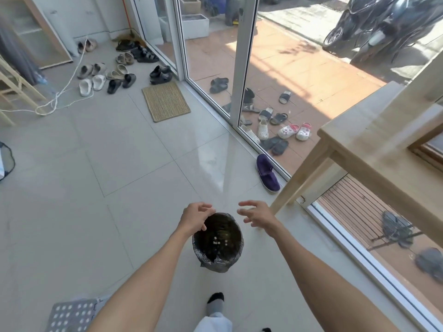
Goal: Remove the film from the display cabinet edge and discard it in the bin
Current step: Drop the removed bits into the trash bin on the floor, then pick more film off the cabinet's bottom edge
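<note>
My left hand [195,218] hangs over the far rim of the bin [217,243], at about eleven o'clock on its round mouth, fingers curled loosely with the thumb and fingertips close together. A faint, clear strip of film [224,168] seems to rise from between my hands toward twelve o'clock, pale against the floor tiles [119,164]; I cannot tell for sure whether my left fingertips pinch its lower end. My right hand [257,214] sits at about one o'clock from the bin, just beside the rim and not touching it, fingers spread wide and holding nothing that I can make out.

The bin stands on the tiles right in front of me, lined with a dark bag, with a few small pale scraps at the bottom. My socked foot [215,304] is at six o'clock from it. The wooden display cabinet [374,149] stands at two o'clock, its leg coming down near my right hand. A purple shoe [267,172] lies at one o'clock by the glass door [242,68], and a woven mat [166,101] lies farther off at eleven o'clock.
</note>
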Demonstrator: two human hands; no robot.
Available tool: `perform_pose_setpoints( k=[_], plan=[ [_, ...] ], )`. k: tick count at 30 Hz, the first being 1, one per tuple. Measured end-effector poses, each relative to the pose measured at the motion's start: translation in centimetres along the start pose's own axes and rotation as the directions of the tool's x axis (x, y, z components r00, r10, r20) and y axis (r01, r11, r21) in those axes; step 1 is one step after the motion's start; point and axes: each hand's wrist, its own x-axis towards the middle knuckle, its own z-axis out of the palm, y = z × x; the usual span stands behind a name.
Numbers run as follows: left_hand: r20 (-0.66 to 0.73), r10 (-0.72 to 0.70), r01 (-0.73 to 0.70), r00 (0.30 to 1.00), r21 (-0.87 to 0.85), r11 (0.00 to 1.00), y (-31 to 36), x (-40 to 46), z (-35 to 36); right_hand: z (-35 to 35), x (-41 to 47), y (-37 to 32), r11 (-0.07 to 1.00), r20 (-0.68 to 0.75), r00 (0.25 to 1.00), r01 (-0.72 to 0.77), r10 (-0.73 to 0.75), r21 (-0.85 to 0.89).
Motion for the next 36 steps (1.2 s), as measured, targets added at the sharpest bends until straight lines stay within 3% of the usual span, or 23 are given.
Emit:
perform_pose_setpoints(
  k=[7,16,22,28,36],
  plan=[
    [0.046,0.125,-0.127,0.991,0.042,0.991,5.9,0.4,-0.8,-3.9,-1.7,-2.1,0.990,-0.067,0.991,0.106,-0.113,-0.092],
    [0.145,0.363,-0.373,0.920,0.051,0.926,19.9,-1.1,4.0,-15.5,-8.2,-4.7,0.962,-0.285,0.919,0.257,-0.272,-0.089],
    [0.228,0.504,-0.527,0.833,0.051,0.848,28.6,-3.2,10.2,-23.8,-13.7,-3.5,0.952,-0.416,0.856,0.283,-0.306,-0.118],
    [0.335,0.637,-0.689,0.694,0.053,0.723,35.6,-5.9,18.1,-30.5,-18.8,-0.6,0.947,-0.545,0.776,0.288,-0.319,-0.144],
    [0.482,0.707,-0.829,0.517,0.076,0.554,41.1,-8.9,26.9,-37.2,-23.7,4.3,0.972,-0.734,0.637,0.159,-0.233,-0.171]
  ],
)
